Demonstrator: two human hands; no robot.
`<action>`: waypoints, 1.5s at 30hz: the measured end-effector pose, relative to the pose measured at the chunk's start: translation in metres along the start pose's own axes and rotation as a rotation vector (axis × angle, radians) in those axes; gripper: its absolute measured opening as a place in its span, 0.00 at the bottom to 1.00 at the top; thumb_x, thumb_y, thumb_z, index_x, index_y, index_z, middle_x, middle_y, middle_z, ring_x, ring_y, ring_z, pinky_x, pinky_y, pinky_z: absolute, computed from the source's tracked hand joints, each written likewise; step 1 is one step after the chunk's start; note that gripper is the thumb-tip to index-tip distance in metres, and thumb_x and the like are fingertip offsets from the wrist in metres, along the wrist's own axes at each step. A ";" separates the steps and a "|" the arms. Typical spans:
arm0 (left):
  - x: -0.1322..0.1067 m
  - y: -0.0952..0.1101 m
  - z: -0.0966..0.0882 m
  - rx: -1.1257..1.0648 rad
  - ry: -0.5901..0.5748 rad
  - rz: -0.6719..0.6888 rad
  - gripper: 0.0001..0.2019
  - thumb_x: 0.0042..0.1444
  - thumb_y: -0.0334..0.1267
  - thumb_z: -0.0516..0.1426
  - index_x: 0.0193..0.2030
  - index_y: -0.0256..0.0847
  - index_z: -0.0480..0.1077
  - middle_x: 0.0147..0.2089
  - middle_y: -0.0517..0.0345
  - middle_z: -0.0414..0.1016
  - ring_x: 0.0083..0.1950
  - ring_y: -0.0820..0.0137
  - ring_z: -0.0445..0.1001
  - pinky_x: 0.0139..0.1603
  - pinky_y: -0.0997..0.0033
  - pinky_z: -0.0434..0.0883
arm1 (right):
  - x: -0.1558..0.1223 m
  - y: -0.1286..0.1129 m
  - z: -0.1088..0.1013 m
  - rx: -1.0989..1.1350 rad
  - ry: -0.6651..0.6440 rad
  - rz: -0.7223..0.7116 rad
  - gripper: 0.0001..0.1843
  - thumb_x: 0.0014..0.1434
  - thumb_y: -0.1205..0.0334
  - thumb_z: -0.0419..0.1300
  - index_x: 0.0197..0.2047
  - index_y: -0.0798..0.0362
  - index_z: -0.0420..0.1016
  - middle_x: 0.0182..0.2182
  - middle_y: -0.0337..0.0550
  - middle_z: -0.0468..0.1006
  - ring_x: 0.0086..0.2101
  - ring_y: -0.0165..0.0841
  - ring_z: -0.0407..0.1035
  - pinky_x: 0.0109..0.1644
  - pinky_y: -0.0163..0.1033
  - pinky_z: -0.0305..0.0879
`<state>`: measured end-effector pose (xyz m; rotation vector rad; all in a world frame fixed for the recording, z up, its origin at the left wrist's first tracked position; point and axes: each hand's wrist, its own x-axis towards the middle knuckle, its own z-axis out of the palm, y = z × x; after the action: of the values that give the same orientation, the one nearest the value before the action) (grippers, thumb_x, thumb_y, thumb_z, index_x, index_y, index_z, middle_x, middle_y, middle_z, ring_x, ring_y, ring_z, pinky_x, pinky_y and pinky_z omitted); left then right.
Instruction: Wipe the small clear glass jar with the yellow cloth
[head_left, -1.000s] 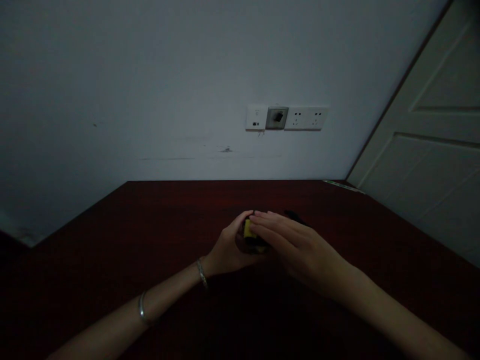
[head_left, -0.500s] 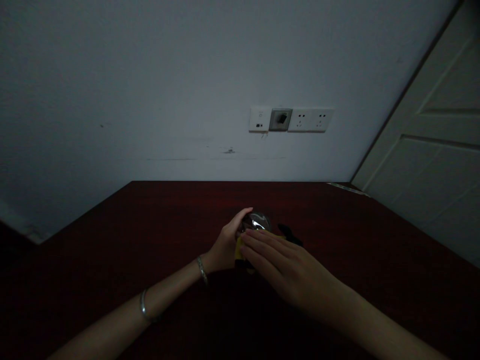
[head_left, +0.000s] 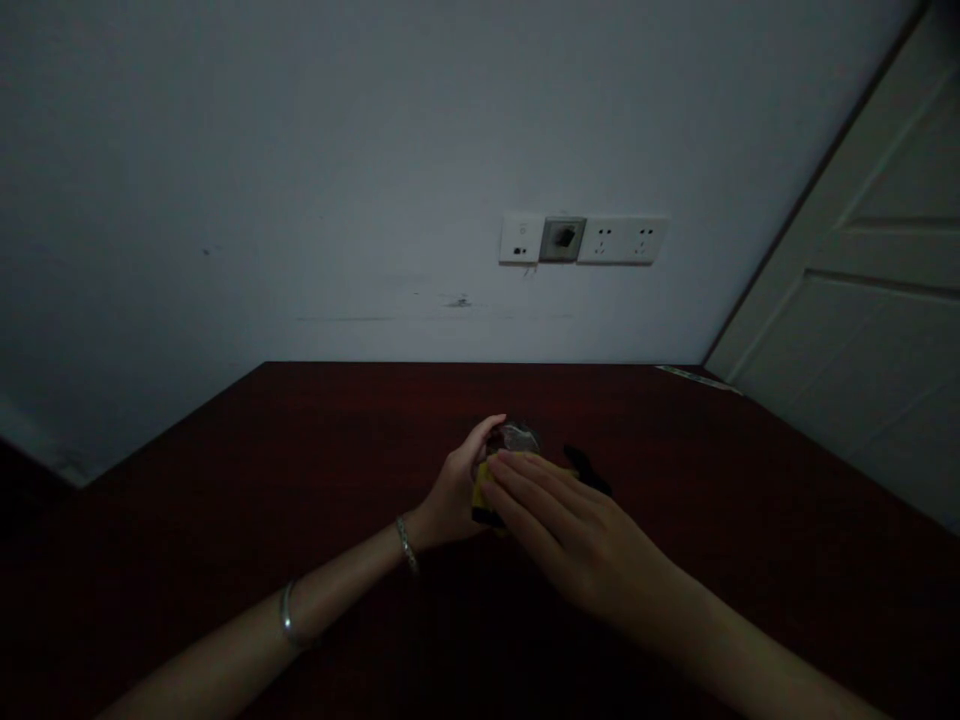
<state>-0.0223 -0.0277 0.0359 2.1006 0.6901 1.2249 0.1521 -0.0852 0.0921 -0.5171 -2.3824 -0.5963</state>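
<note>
My left hand (head_left: 455, 492) is wrapped round the left side of a shiny, rounded, glass-like thing (head_left: 519, 436), its thumb along the far edge. Most of that thing is hidden, so its exact kind does not show. Against its near side, my right hand (head_left: 570, 520) presses a yellow and black cloth-like piece (head_left: 482, 496) under closed fingers laid side by side. A dark flap (head_left: 587, 470) sticks out beyond the right hand; whether it belongs to the same piece I cannot tell. Both hands are over the dark red table (head_left: 360, 420).
Behind the table rises a pale wall (head_left: 337, 150) with white sockets (head_left: 621, 241) and a grey switch plate (head_left: 562, 239). A panelled door (head_left: 862, 300) stands at the right. Near the back right corner lies a pale strip (head_left: 697, 378) along the table's edge. The light is dim.
My right hand, the yellow and black piece and the dark flap have shifted slightly to the right. The left hand keeps its hold almost in place.
</note>
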 end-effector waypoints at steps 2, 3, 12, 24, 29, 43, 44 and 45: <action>0.001 -0.007 0.001 -0.073 0.011 -0.055 0.37 0.50 0.39 0.60 0.65 0.41 0.49 0.59 0.48 0.66 0.58 0.55 0.67 0.57 0.57 0.68 | 0.001 -0.004 0.000 0.022 0.003 -0.004 0.16 0.64 0.72 0.48 0.51 0.65 0.71 0.49 0.56 0.76 0.52 0.43 0.68 0.55 0.47 0.69; 0.001 -0.010 0.001 -0.120 0.012 -0.086 0.37 0.50 0.39 0.60 0.64 0.42 0.49 0.57 0.48 0.67 0.56 0.56 0.68 0.55 0.57 0.70 | 0.002 -0.004 -0.001 0.030 0.004 -0.009 0.16 0.64 0.71 0.48 0.51 0.65 0.71 0.49 0.56 0.76 0.52 0.43 0.68 0.55 0.46 0.68; 0.001 -0.012 0.008 -0.370 0.110 -0.254 0.44 0.34 0.33 0.69 0.59 0.42 0.55 0.57 0.43 0.66 0.48 0.58 0.75 0.42 0.61 0.77 | -0.018 0.032 0.014 0.154 0.071 0.210 0.26 0.60 0.78 0.45 0.61 0.59 0.60 0.57 0.56 0.67 0.59 0.38 0.58 0.60 0.51 0.62; 0.001 -0.014 0.010 -0.451 0.122 -0.254 0.43 0.35 0.34 0.69 0.59 0.42 0.56 0.57 0.45 0.67 0.51 0.57 0.73 0.45 0.59 0.76 | -0.024 0.028 0.026 0.341 0.081 0.286 0.29 0.59 0.78 0.47 0.63 0.54 0.55 0.59 0.52 0.65 0.60 0.36 0.58 0.60 0.47 0.62; 0.000 -0.013 0.007 -0.357 0.138 -0.222 0.41 0.36 0.37 0.69 0.58 0.42 0.57 0.56 0.45 0.70 0.53 0.54 0.72 0.48 0.56 0.75 | -0.025 0.024 0.023 0.366 0.092 0.193 0.32 0.57 0.80 0.45 0.64 0.56 0.53 0.60 0.54 0.64 0.60 0.36 0.57 0.60 0.47 0.64; -0.001 -0.004 0.009 -0.522 0.081 -0.233 0.40 0.37 0.36 0.69 0.58 0.40 0.56 0.56 0.44 0.69 0.52 0.56 0.73 0.48 0.56 0.75 | -0.023 0.040 0.022 0.547 0.216 0.409 0.26 0.58 0.74 0.52 0.59 0.49 0.64 0.53 0.45 0.73 0.53 0.34 0.68 0.56 0.45 0.68; -0.001 -0.005 0.009 -0.525 0.085 -0.237 0.39 0.37 0.36 0.69 0.57 0.40 0.57 0.55 0.44 0.69 0.52 0.56 0.73 0.48 0.56 0.75 | -0.023 0.038 0.021 0.547 0.211 0.385 0.26 0.58 0.75 0.51 0.59 0.49 0.63 0.53 0.45 0.73 0.53 0.34 0.68 0.56 0.45 0.68; 0.000 -0.005 0.009 -0.525 0.087 -0.237 0.38 0.38 0.36 0.69 0.56 0.40 0.57 0.55 0.45 0.69 0.52 0.56 0.73 0.48 0.56 0.75 | -0.023 0.036 0.020 0.541 0.202 0.357 0.27 0.58 0.75 0.51 0.60 0.49 0.62 0.54 0.45 0.73 0.53 0.34 0.68 0.56 0.44 0.69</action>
<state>-0.0152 -0.0266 0.0284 1.4998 0.5596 1.2108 0.1777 -0.0499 0.0735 -0.5820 -2.0684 0.1510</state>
